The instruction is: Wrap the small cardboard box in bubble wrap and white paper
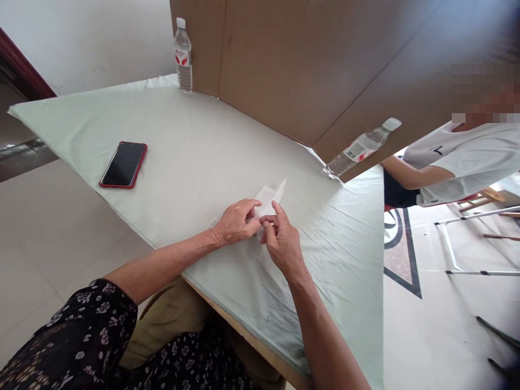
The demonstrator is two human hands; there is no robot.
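Centre frame: white sheet (268, 196) over the worktop (179, 146). My left hand (239, 221) and right hand (283, 241) curl at its near end; can't tell if either pinches. Probably fingertip adjusting; next move calls for light control.

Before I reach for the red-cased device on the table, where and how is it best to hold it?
I would grip its two long sides, thumb on one and fingers on the other, coming from the near table edge with the left hand. The red-cased device lies flat, screen up, its near end close to that edge; the left hand is the nearer one.
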